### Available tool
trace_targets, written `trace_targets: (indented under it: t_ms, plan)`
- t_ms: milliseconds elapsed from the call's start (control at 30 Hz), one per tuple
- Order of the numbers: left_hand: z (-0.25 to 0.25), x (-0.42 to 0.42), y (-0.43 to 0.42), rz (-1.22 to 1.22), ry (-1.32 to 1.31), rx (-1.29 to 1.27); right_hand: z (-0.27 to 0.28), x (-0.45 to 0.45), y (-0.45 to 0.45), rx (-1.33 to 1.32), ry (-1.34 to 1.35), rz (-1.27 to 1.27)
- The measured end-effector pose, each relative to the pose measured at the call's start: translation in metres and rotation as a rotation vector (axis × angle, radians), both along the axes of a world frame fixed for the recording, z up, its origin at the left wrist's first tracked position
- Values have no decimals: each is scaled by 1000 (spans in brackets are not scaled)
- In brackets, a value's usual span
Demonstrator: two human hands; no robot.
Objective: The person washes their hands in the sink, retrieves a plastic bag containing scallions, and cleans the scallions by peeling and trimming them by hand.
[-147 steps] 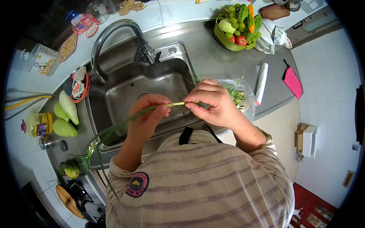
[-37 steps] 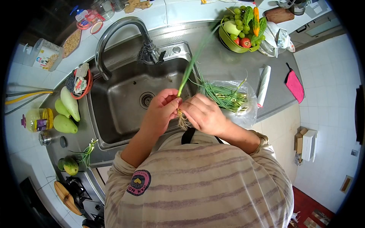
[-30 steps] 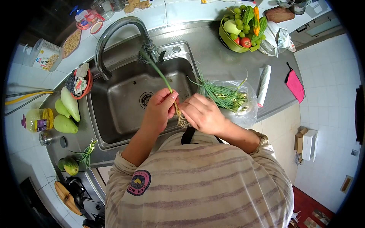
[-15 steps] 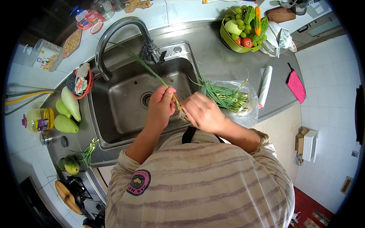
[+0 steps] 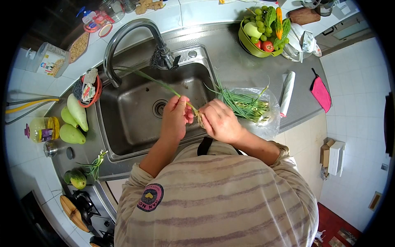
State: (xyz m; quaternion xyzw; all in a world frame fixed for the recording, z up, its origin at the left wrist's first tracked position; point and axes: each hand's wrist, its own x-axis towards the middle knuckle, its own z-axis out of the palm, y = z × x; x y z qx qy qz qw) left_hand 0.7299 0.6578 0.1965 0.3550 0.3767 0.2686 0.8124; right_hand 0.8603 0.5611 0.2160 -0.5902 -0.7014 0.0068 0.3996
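Observation:
Over the front of the steel sink [image 5: 131, 136] my left hand [image 5: 175, 117] pinches the stalk of a long scallion [image 5: 164, 85]. Its green leaves slant up and left toward the faucet. My right hand [image 5: 220, 118] closes its fingers at the rooted end, where pale, stringy roots hang down. Right of that hand lies an open plastic bag [image 5: 269, 125] with a bunch of scallions [image 5: 247, 103] on it. A smaller bunch of scallions [image 5: 95, 165] rests on the counter at the left.
A curved faucet [image 5: 131, 24] arches over the sink. Green squashes [image 5: 72, 134], an oil bottle [image 5: 43, 130] and an orange basket [image 5: 96, 96] stand on the left. At the back right is a green bowl [image 5: 255, 50] of fruit; a plastic roll [image 5: 287, 94] and pink cloth [image 5: 320, 93] lie right.
The scallion's leafy end has swung lower and to the left. My left hand has shifted slightly, and my right hand stays at the root end.

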Motion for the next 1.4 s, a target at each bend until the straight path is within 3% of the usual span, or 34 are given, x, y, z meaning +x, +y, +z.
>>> trace_targets:
  t_ms: [333,433,500,633,767,1000,1400]
  plan:
    - [-18,-2,7,-1,-71,-77,2,1,-6,4,16,-19]
    - [-42,-13,28,190,-38,-66,14,6,-12,95,58,-38]
    - [-17,-16,27,138,116,41,12,14,-10,7,73,-73]
    - [0,-14,19,147,31,129,-1,17,-2,-252,113,-79]
    - [3,-15,9,138,29,172,3,7,0,-231,232,-131]
    - [11,-11,-4,95,31,287,5,8,2,-169,168,-116]
    - [10,-12,-4,100,-38,173,3,11,5,-142,145,-17]
